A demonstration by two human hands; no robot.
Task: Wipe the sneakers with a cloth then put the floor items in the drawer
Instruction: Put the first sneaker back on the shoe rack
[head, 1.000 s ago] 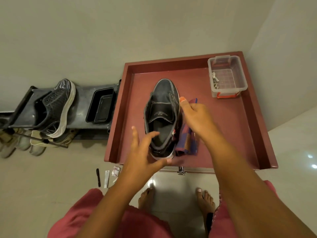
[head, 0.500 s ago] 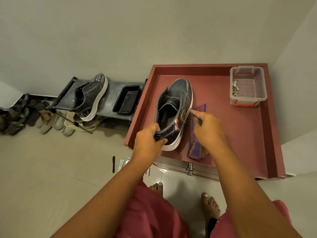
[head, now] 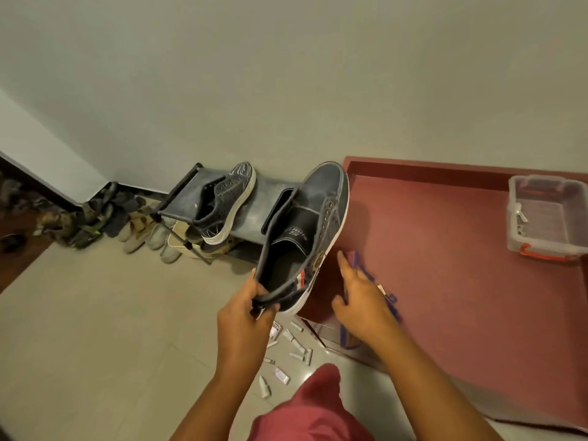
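A: Where is the sneaker (head: pixel 305 237)?

B: In the air, over the left edge of the red worktop (head: pixel 445 249), toe toward the wall and opening facing up. The left hand (head: pixel 245 316) grips it by the heel collar, thumb inside the opening and fingers curled under the back.

A: And the right hand (head: pixel 362 300)?

B: It lies flat on the striped cloth (head: pixel 369 300), fingers straight and spread, pressing it onto the worktop near the front edge. The cloth's near end hangs over that edge.

A: The other sneaker (head: pixel 222 205)?

B: On the grey shoe rack (head: pixel 254 198) by the wall, tipped on its side with its white sole showing. A black tray (head: pixel 273 214) sits on the same rack, partly hidden behind the lifted sneaker.

A: What's on the floor?

B: Small white tubes and packets (head: pixel 286 354) are scattered on the tiles just below the left hand, beside the person's red-clad knee (head: pixel 311 409). More shoes (head: pixel 143 233) line the wall under and past the rack.

A: Anything else on the worktop?

B: A clear plastic box (head: pixel 547 214) with a red latch, at the far right, well apart from the cloth. Something small and metallic lies inside; I cannot tell what.
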